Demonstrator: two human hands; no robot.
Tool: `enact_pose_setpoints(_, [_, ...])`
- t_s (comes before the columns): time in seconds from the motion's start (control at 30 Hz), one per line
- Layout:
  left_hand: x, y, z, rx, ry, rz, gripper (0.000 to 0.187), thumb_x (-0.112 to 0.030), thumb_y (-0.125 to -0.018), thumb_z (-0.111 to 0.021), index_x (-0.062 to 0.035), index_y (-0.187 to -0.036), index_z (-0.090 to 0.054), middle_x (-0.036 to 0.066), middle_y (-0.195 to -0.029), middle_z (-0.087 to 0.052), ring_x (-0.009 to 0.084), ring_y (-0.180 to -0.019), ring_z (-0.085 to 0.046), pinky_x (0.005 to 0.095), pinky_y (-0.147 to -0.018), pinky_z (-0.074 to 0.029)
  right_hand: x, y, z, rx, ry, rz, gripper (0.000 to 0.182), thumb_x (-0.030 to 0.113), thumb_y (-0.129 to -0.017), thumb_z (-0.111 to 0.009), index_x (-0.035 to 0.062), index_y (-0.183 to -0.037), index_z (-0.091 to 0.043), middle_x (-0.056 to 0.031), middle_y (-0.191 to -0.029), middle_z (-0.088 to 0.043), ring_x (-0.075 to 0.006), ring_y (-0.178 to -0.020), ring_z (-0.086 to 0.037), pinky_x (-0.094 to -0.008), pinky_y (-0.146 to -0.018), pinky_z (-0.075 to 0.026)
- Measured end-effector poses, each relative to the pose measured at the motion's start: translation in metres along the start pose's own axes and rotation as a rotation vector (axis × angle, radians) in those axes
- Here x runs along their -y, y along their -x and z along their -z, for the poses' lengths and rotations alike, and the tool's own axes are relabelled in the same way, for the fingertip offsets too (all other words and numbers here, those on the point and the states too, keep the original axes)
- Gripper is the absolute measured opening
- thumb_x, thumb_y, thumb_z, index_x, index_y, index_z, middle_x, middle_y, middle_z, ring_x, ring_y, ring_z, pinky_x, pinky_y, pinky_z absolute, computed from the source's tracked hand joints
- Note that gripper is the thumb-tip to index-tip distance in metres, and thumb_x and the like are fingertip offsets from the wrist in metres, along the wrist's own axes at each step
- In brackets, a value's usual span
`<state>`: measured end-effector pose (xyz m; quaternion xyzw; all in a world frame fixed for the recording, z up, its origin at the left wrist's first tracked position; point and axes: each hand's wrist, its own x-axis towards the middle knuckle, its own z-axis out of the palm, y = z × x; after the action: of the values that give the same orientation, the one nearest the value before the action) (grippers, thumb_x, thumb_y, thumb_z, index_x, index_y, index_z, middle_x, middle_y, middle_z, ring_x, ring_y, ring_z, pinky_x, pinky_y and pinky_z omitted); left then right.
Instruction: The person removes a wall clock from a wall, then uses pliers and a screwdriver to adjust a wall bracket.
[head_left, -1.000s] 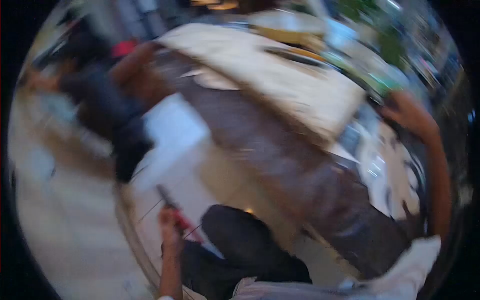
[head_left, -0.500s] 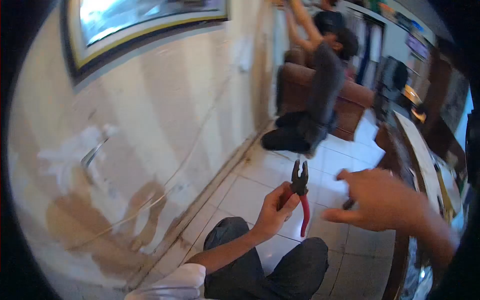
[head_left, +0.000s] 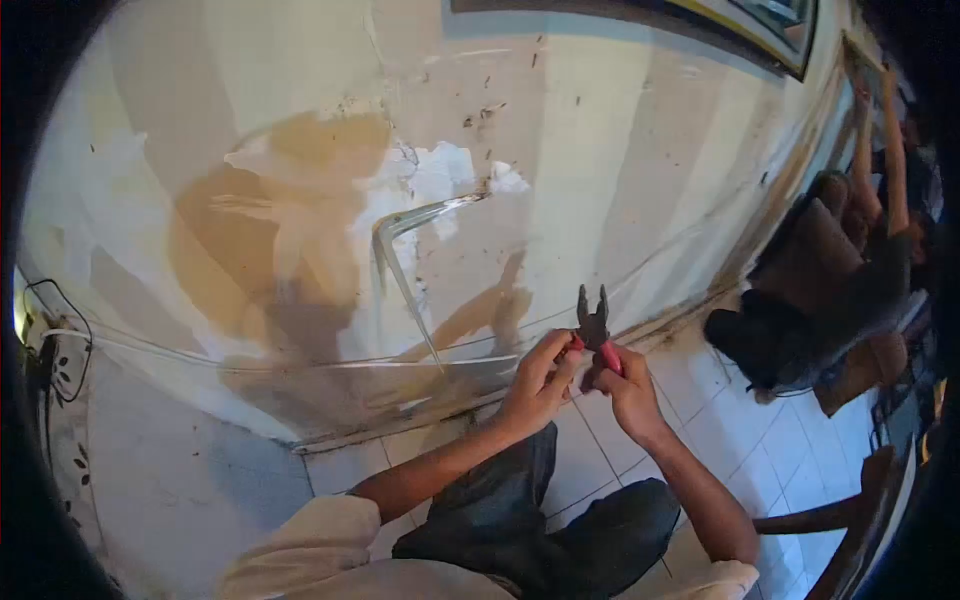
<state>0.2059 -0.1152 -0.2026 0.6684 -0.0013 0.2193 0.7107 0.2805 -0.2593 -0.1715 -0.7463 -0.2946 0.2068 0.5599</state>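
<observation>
Fingers (head_left: 556, 352) of your left hand (head_left: 535, 392) clasp the left red handle of the pliers (head_left: 596, 330), while those of your right hand (head_left: 632, 394) are wrapped around the other handle. You hold the pliers up in front of you, above your knees (head_left: 620, 525), with their dark jaws spread and pointing away from you.

Facing you is a wall (head_left: 600, 160) painted in pale cream and beige-grey vertical stripes. Its surface is marked: white patches (head_left: 445, 165) show where the finish has come away, small dark specks dot it, and brown shadows (head_left: 240, 230) fall across it. An angled metal bracket (head_left: 397, 275) stands against it, one arm slanting down, the other reaching towards the right. Low down, a thin pale cable (head_left: 380, 364) runs along the wall, and at your far left a black cord (head_left: 88, 340) loops beside a leaf-patterned surface (head_left: 82, 465).

Up at the top right you see the lower part of a dark-edged picture frame (head_left: 745, 47). White floor tiles (head_left: 740, 460) with dark joints lie beneath you. Over to the right, well apart from your hands, another person (head_left: 865, 290) in dark clothes has both arms raised. Dark wooden furniture (head_left: 815, 519) juts in at the lower right.
</observation>
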Motion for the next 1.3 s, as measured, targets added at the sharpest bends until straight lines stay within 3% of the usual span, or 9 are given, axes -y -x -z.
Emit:
enact_pose_setpoints(0.1, [0.003,-0.014,0.044,-0.075,-0.459,-0.333,0.026,-0.021,-0.098,-0.057,-0.0048,-0.118,-0.053,0.003,-0.095,-0.050,0.0127,-0.079,-0.052,0.0274,-0.071,-0.045,0.005,-0.023,-0.024,0.085,-0.353,0.135,0.052,-0.004,-0.071,-0.043,-0.0056,-0.122,-0.051,-0.0117,-0.092,-0.061,-0.0230,-0.098,-0.063,-0.0348,-0.091,-0.048])
enact_pose_setpoints(0.13, [0.021,-0.011,0.066,-0.154,-0.479,-0.301,0.036,-0.020,-0.094,-0.063,-0.0029,-0.122,-0.049,0.005,-0.101,-0.050,0.0158,-0.092,-0.052,0.0336,-0.083,-0.044,0.008,-0.023,-0.021,0.225,-0.452,0.015,0.061,-0.005,-0.068,-0.040,-0.0055,-0.128,-0.048,-0.0163,-0.116,-0.059,-0.0247,-0.109,-0.060,-0.0358,-0.099,-0.045])
enact_pose_setpoints(0.23, [0.009,-0.021,0.114,-0.830,-0.667,-0.583,0.054,-0.022,-0.089,-0.070,0.0011,-0.128,-0.040,0.010,-0.111,-0.047,0.0205,-0.103,-0.049,0.0366,-0.088,-0.043,-0.006,-0.046,-0.019,0.465,-0.853,-0.040,0.068,-0.006,-0.066,-0.038,-0.0044,-0.134,-0.044,-0.0186,-0.126,-0.056,-0.0253,-0.114,-0.058,-0.0373,-0.102,-0.044])
enact_pose_setpoints(0.37, [-0.039,-0.080,0.138,-1.072,-0.886,-1.201,0.042,-0.029,-0.091,-0.070,-0.0027,-0.116,-0.051,0.009,-0.111,-0.048,0.0211,-0.105,-0.053,0.0346,-0.090,-0.046,0.019,-0.077,-0.009,0.495,-0.552,0.027,0.063,-0.006,-0.069,-0.038,-0.0054,-0.132,-0.044,-0.0167,-0.120,-0.057,-0.0241,-0.114,-0.057,-0.0376,-0.098,-0.046])
enact_pose_setpoints(0.53, [-0.045,-0.091,0.168,-1.049,-1.058,-1.385,0.020,-0.008,-0.080,-0.078,-0.0043,-0.095,-0.065,0.010,-0.093,-0.057,0.0228,-0.093,-0.054,0.0355,-0.083,-0.049,0.063,-0.104,-0.008,0.430,-0.216,0.173,0.050,-0.003,-0.075,-0.041,-0.0065,-0.124,-0.049,-0.0136,-0.105,-0.059,-0.0207,-0.100,-0.058,-0.0357,-0.088,-0.047])
enact_pose_setpoints(0.67, [-0.056,-0.087,0.165,-0.978,-1.094,-1.301,0.022,0.001,-0.077,-0.076,-0.0056,-0.093,-0.062,0.007,-0.089,-0.057,0.0225,-0.085,-0.055,0.0347,-0.077,-0.048,0.086,-0.103,-0.011,0.294,0.003,0.205,0.067,0.006,-0.063,-0.045,-0.0050,-0.130,-0.050,-0.0180,-0.109,-0.064,-0.0267,-0.098,-0.067,-0.0318,-0.079,-0.052])
enact_pose_setpoints(0.87, [-0.058,-0.089,0.178,-0.861,-1.129,-1.370,0.036,0.007,-0.064,-0.077,-0.0117,-0.093,-0.066,0.005,-0.086,-0.055,0.0212,-0.080,-0.054,0.0327,-0.071,-0.044,0.111,-0.090,-0.016,0.271,0.132,0.051,0.056,0.005,-0.074,-0.048,-0.0062,-0.129,-0.050,-0.0176,-0.107,-0.063,-0.0261,-0.098,-0.067,-0.0343,-0.083,-0.054])
enact_pose_setpoints(1.07, [-0.066,-0.080,0.174,-0.771,-1.138,-1.283,0.030,0.003,-0.077,-0.073,-0.0088,-0.102,-0.062,0.005,-0.086,-0.057,0.0219,-0.083,-0.049,0.0336,-0.074,-0.041,0.137,-0.088,-0.017,0.226,0.196,-0.089,0.054,0.003,-0.077,-0.046,-0.0071,-0.131,-0.047,-0.0194,-0.112,-0.061,-0.0259,-0.095,-0.067,-0.0376,-0.086,-0.055])
enact_pose_setpoints(1.3, [-0.054,-0.084,0.162,-0.897,-0.853,-1.180,0.029,-0.009,-0.074,-0.077,-0.0197,-0.101,-0.070,-0.001,-0.090,-0.055,0.0165,-0.083,-0.053,0.0364,-0.082,-0.035,0.151,-0.075,-0.033,0.085,0.192,-0.097,0.050,0.004,-0.076,-0.045,-0.0073,-0.124,-0.052,-0.0150,-0.102,-0.061,-0.0217,-0.089,-0.064,-0.0327,-0.081,-0.053])
